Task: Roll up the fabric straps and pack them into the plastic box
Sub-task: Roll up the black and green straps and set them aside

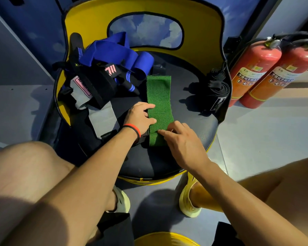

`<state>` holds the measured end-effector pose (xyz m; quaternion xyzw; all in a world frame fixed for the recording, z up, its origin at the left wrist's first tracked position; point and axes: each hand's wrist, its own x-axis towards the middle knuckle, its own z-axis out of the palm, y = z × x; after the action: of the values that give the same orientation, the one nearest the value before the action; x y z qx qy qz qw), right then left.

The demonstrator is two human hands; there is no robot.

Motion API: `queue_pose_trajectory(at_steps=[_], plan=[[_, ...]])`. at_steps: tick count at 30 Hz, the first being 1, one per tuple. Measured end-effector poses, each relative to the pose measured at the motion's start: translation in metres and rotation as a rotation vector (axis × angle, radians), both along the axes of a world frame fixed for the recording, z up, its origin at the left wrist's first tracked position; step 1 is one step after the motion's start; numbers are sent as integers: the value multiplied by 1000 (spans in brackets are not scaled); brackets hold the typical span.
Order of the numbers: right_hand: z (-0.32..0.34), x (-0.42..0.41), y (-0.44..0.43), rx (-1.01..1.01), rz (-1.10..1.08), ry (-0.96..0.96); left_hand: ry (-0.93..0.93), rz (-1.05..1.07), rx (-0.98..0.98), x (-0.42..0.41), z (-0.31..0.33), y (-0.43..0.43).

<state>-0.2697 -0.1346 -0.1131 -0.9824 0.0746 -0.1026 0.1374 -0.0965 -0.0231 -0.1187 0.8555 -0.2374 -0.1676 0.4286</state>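
Presently the green strap (pixel 158 96) lay flat on the chair seat (pixel 194 121), running toward 12 o'clock; left hand (pixel 138 118) and right hand (pixel 183 139) pressed its near end, fingers extended (nothing gripped). A tight first turn, edges aligned, seemed wise.

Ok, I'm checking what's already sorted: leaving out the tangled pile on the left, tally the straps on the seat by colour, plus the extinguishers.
Green strap: 1, lying flat
Black strap: 1, rolled up at the seat's right edge
Red fire extinguishers: 2, on the floor
Total: 4
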Motion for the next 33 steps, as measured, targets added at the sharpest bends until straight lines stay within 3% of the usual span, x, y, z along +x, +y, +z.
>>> queue_pose_trajectory(at_steps=[8, 17, 26, 33], plan=[[-4, -18, 11, -130, 29, -158, 12, -12, -9, 2, -1, 1], [-1, 0, -11, -38, 153, -1, 25, -42, -9, 3, -1, 2], [12, 16, -21, -98, 145, 188, 52, -40, -18, 3, 1, 2], [5, 13, -14, -118, 80, 103, 86, -42, -20, 4, 3, 3]])
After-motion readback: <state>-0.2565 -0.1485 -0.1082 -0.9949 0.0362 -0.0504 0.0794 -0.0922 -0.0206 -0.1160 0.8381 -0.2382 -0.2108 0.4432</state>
